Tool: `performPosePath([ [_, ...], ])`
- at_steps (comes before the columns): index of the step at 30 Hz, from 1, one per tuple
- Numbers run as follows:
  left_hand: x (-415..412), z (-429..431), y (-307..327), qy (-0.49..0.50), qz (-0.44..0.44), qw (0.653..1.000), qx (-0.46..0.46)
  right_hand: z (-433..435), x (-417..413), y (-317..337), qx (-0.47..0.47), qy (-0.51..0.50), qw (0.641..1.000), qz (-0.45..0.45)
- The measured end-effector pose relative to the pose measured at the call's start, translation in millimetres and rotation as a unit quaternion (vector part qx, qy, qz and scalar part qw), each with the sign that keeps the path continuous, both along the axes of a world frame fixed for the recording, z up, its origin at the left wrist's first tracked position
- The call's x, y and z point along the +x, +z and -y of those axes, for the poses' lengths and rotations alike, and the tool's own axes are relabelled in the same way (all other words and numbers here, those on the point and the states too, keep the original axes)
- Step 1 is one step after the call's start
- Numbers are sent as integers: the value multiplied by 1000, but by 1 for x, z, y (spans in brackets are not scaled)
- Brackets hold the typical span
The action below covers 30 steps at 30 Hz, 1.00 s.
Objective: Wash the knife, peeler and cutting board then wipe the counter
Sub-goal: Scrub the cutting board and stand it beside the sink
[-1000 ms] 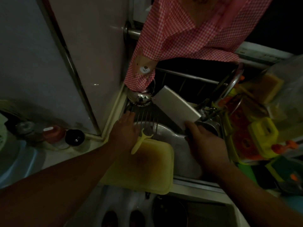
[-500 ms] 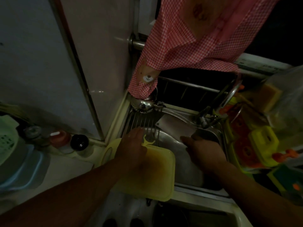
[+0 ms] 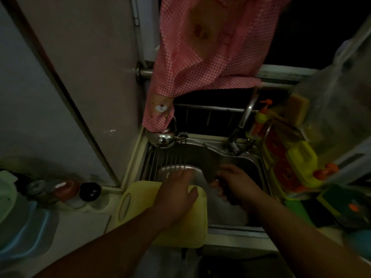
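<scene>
A yellow cutting board (image 3: 180, 231) lies half over the sink's near left corner, with its handle hole to the left. My left hand (image 3: 176, 195) rests flat on its far edge, fingers reaching over the basin. My right hand (image 3: 234, 183) grips the dark handle of a broad knife (image 3: 208, 163), whose blade points up and left, low inside the steel sink (image 3: 230, 229). The peeler is not visible.
A wire rack (image 3: 166, 159) spans the sink's left side and a steel kettle (image 3: 162, 137) stands at its back corner. The faucet (image 3: 243, 125) rises at the back right. A pink checked cloth (image 3: 200, 57) hangs above. Jars (image 3: 90, 191) stand left, yellow bottles and holders (image 3: 291, 163) right.
The knife's pale blade, held up a second ago, has dropped low into the sink. My left hand slid right across the board. The yellow peeler under it is out of sight.
</scene>
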<state>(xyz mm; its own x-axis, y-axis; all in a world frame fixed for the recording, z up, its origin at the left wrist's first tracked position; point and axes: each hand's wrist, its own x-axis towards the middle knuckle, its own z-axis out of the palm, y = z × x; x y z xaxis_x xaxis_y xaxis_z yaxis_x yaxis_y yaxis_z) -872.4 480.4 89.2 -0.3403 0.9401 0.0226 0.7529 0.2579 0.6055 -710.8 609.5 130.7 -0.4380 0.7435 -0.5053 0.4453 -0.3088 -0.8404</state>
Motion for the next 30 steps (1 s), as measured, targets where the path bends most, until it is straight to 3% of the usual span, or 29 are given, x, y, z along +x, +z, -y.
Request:
performPosePath([
  [6, 53, -9, 37, -91, 59, 991, 84, 35, 61, 45, -77, -56, 988, -123],
  [10, 71, -8, 55, -73, 185, 969, 146, 70, 110, 77, -81, -113, 972, -187],
  [17, 154, 6, 106, -147, 323, 926, 127, 141, 199, 135, -4, -124, 976, -181],
  [21, 220, 31, 178, -337, 408, 845, 74, 180, 246, 170, 147, -151, 976, -46],
  [23, 246, 37, 205, -400, 397, 823, 68, 196, 268, 188, 198, -178, 964, 3],
  [26, 281, 35, 240, -446, 298, 838, 98, 220, 299, 209, 231, -183, 956, 2],
  [28, 310, 31, 260, -486, 241, 828, 141, 233, 317, 219, 253, -195, 948, -12],
  [30, 339, 26, 284, -464, 233, 829, 206, 242, 341, 226, 278, -264, 923, -21],
])
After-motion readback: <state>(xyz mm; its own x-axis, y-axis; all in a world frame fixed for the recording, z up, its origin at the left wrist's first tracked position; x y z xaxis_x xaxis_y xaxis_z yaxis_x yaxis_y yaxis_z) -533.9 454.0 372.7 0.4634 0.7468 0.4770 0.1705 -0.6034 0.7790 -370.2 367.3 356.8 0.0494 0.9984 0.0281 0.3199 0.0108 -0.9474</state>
